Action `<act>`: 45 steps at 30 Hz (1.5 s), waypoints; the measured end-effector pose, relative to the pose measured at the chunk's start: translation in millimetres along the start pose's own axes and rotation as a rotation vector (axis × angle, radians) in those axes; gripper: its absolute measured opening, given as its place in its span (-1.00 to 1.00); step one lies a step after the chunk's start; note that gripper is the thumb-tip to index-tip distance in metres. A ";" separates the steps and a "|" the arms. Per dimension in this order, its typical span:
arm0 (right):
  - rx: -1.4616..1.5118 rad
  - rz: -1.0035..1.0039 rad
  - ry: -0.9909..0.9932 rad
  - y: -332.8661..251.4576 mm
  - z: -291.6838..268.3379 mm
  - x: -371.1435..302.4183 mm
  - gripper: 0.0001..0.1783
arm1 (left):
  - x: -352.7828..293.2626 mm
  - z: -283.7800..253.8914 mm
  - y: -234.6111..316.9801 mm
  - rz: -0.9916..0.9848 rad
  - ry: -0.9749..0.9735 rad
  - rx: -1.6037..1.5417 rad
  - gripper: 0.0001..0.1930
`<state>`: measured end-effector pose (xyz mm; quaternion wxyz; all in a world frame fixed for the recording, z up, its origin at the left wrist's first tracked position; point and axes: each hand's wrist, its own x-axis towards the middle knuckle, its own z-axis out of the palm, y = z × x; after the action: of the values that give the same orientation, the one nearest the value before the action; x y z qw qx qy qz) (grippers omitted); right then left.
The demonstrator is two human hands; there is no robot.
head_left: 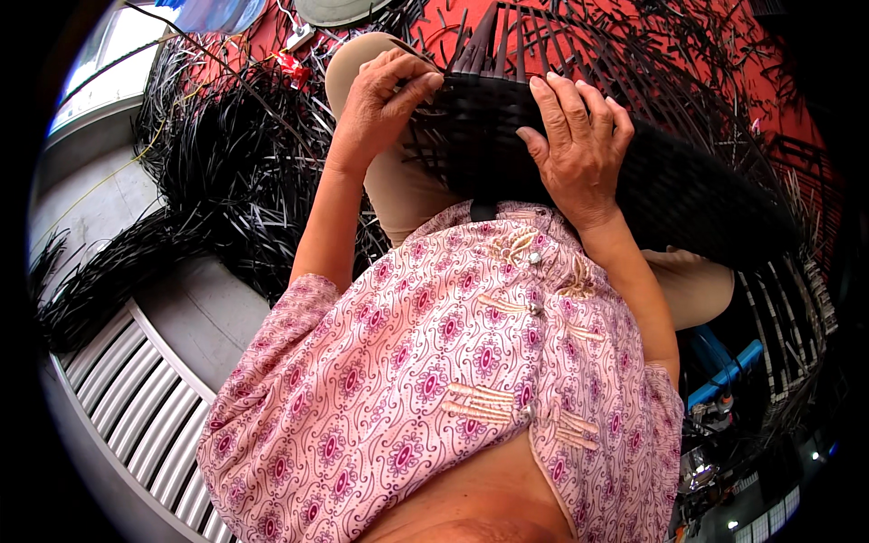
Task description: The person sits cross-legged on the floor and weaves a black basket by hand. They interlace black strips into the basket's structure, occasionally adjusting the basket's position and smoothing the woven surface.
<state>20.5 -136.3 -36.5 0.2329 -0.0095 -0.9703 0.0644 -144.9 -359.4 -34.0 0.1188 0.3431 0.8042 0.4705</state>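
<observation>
A black woven basket [697, 181] rests across my lap, with dark upright strips [489, 45] fanning out from its far edge. My left hand [385, 104] is closed at the basket's left end, thumb and forefinger pinched together by the woven rim. What lies between those fingertips is too small to make out. My right hand [581, 131] lies open on the weave, its fingers stretched over the top edge and the thumb apart. Loose strip ends poke out of the weave just below my left hand.
A large heap of loose black strips [226, 136] lies at the left beside a slatted metal seat [145, 398]. More strips are scattered over the red floor [733, 63]. On the right are a blue bar [724, 376] and another openwork frame [787, 317].
</observation>
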 end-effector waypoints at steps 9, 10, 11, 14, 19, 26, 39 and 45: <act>0.284 0.174 0.216 18.7 -6.6 2.7 -0.31 | 9.6 0.3 -2.5 0.222 0.311 0.220 -0.86; 0.259 0.195 0.244 21.2 -6.2 2.7 -0.40 | 3.9 0.6 6.2 0.198 0.463 0.315 -0.84; 0.194 0.193 0.196 25.9 -5.7 1.1 -0.47 | 0.6 -1.2 15.8 0.149 0.461 0.257 -0.82; 0.085 0.194 0.114 26.2 -5.5 5.4 -0.65 | -3.4 1.5 43.6 0.051 0.261 0.257 -0.73; 0.098 0.209 0.069 25.5 -7.1 10.8 -0.63 | 1.9 13.8 39.5 0.184 -0.001 0.361 -0.69; 0.125 0.190 0.045 28.5 -9.5 10.5 -0.61 | 6.4 18.5 14.4 -0.151 -0.153 -0.301 -0.65; 0.296 0.259 -0.055 33.0 -19.7 15.1 -0.74 | 7.8 29.7 -10.3 -0.271 -0.175 -0.725 -0.62; 0.319 0.265 -0.081 34.6 -25.9 18.7 -0.63 | 5.1 34.7 -6.6 -0.283 -0.123 -0.807 -0.64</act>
<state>15.2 -98.0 -9.7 0.1818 -0.0975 -0.9466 0.2477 -133.8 -334.7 -57.2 0.3546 0.1829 0.5865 0.7048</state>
